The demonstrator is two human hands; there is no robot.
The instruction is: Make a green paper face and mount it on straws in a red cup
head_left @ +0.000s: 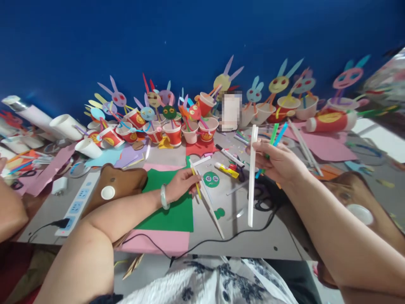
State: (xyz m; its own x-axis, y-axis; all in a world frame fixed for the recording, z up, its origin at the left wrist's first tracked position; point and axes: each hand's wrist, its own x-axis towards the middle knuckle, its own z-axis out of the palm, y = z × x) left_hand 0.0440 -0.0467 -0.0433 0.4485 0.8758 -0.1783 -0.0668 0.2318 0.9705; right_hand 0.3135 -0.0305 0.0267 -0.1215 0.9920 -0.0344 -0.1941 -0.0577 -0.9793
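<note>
left hand [182, 185] is around the middle of the frame, thumb and fingers clamped on a skinny yellow strip [198, 190]. some long pale strips [215, 217] run right by it toward the lower middle, can't tell if the fingers have those too. there's a pale bangle [163, 197] on that wrist.

right hand [276, 159] is right of center, thumb and fingers pinched together on a long white stick [252, 185] that hangs pretty much upright in front of the desk. a green strip [274, 134] and a blue strip [281, 133] poke up behind the same fingers, tilted to the right.

between the hands, on the grey desk [265, 242], there's a green paper disc [209, 183] with two purple-ish eyes, and a smaller green cutout [219, 213] just below it. yellow marker [226, 170] and a black and white marker [230, 155] lie above that, with black scissors [265, 204] under the right hand.

a green sheet [180, 217] lies under the left forearm, overlapping pink paper [167, 242] at the bottom. white power strip [77, 207] at lower left, and someone else's arm [11, 207] at the far left edge. paper cups [172, 135] with bunny-eared paper faces line the back, below a blue wall [190, 33].
</note>
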